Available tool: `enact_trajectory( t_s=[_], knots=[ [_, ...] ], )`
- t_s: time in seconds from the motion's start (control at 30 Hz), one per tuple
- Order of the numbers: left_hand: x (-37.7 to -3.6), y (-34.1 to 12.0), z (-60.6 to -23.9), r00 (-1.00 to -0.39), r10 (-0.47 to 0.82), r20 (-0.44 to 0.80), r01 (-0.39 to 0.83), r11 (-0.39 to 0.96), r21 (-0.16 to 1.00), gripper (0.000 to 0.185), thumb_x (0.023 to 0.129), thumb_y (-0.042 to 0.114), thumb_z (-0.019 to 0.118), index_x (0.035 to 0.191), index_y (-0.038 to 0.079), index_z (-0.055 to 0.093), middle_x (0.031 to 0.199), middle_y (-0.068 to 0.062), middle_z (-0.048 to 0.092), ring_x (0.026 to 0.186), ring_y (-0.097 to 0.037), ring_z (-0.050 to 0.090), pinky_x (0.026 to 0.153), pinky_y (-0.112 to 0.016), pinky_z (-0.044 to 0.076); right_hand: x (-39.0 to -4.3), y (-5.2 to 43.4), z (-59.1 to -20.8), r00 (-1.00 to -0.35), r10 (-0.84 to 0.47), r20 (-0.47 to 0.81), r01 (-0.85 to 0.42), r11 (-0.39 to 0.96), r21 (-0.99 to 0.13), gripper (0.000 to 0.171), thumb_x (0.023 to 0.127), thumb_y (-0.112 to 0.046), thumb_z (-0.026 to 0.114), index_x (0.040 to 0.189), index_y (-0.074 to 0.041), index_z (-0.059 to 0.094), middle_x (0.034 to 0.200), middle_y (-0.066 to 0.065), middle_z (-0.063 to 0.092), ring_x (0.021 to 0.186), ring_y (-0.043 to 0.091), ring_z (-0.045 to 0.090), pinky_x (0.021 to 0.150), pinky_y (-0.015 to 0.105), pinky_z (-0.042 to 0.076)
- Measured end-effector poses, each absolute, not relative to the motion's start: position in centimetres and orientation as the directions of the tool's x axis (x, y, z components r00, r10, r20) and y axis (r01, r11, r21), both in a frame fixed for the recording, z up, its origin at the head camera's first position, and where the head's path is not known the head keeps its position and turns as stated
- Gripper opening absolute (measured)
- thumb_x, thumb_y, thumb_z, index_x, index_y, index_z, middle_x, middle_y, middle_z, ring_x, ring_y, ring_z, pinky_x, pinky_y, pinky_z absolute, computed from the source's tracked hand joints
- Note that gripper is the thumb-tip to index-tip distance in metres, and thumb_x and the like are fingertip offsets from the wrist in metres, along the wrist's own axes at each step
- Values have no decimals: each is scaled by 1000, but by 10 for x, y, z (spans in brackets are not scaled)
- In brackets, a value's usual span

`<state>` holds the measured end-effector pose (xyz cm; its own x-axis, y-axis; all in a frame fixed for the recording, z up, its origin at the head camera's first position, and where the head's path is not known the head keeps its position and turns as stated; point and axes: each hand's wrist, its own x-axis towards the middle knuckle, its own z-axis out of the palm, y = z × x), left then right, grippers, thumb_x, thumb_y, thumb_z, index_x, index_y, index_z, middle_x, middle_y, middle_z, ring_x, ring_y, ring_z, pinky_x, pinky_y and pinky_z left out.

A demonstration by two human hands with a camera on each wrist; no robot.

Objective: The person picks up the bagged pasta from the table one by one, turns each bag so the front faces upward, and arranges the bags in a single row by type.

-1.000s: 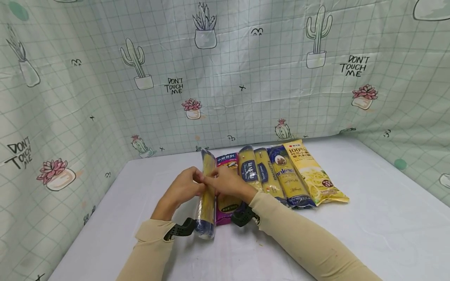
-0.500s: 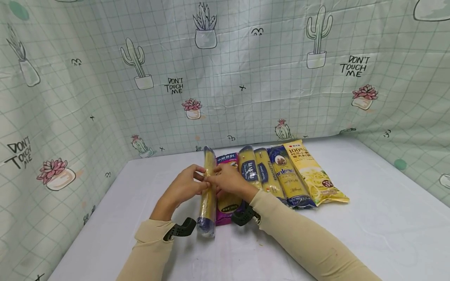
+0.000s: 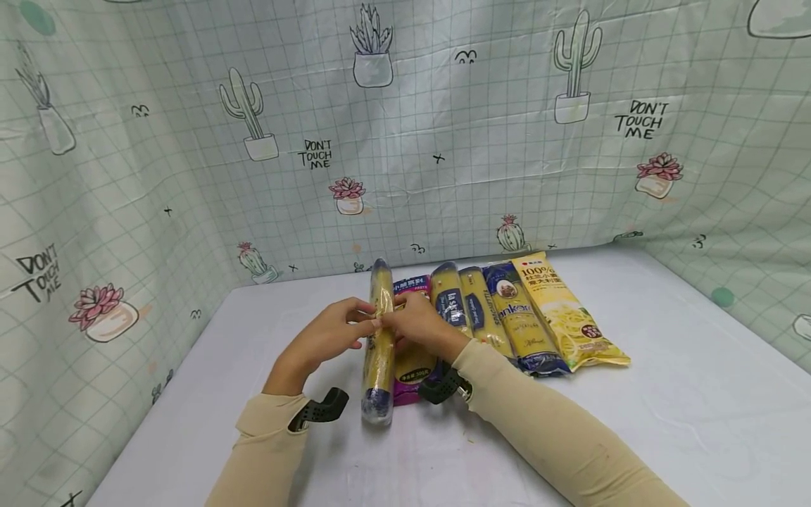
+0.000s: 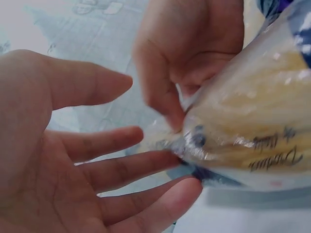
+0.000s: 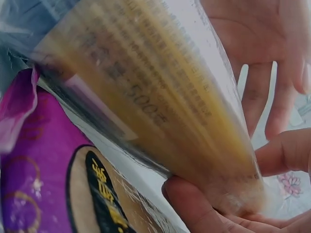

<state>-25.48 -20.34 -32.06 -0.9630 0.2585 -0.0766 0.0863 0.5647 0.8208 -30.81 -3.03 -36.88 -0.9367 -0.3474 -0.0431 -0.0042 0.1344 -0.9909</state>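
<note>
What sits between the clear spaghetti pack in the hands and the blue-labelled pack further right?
In the head view, a purple pasta packet lies between the clear spaghetti pack and the blue-labelled pack. The right hand covers its middle.

Clear spaghetti packet up close, fingers at its end

We saw the clear spaghetti packet [image 5: 146, 97] running diagonally across the frame, its yellow strands and dark print blurred. Our right hand [image 5: 209, 208] held its lower end, a thumb or finger curled beneath it. Behind it, the left hand [image 5: 262, 53] showed straight fingers spread against a pale background. A purple packet [image 5: 43, 170] with a yellow panel lay beside and under the clear one, at lower left.
</note>
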Motion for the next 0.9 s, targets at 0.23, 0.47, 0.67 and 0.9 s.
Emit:
enact_trajectory(
  t_s=[0.23, 0.47, 0.67, 0.9],
  knots=[
    [-258, -217, -321, -932, 343, -119, 97, 550, 829, 41, 103, 28, 58, 135, 4, 56, 134, -12, 59, 120, -28, 58, 92, -40, 53, -313, -27, -371, -944, -319, -81, 38, 139, -990, 49, 87, -1, 60, 134, 12, 50, 94, 22, 69, 73, 29, 71, 62, 39, 60],
    [-261, -231, -328, -917, 358, -175, 43, 525, 850, 44, 104, 26, 56, 139, -1, 51, 135, -17, 57, 114, -32, 63, 90, -41, 55, -315, -25, -369, -959, -261, -108, 67, 162, -985, 49, 86, -2, 61, 133, 8, 51, 99, 20, 68, 78, 28, 71, 63, 36, 60],
    [-266, -235, -341, -870, 435, -233, 30, 518, 855, 56, 103, 28, 57, 147, -5, 41, 125, -18, 64, 105, -30, 68, 87, -41, 56, -316, -22, -368, -968, -228, -109, 75, 155, -985, 51, 82, -2, 61, 131, 6, 53, 105, 20, 66, 82, 27, 69, 64, 35, 60],
    [-269, -235, -349, -831, 503, -237, 25, 460, 887, 70, 101, 27, 60, 153, -7, 27, 120, -19, 67, 97, -32, 70, 84, -43, 57, -316, -20, -365, -969, -216, -121, 92, 142, -986, 51, 82, -2, 59, 131, 5, 53, 108, 20, 64, 85, 26, 67, 64, 34, 59]
  ],
)
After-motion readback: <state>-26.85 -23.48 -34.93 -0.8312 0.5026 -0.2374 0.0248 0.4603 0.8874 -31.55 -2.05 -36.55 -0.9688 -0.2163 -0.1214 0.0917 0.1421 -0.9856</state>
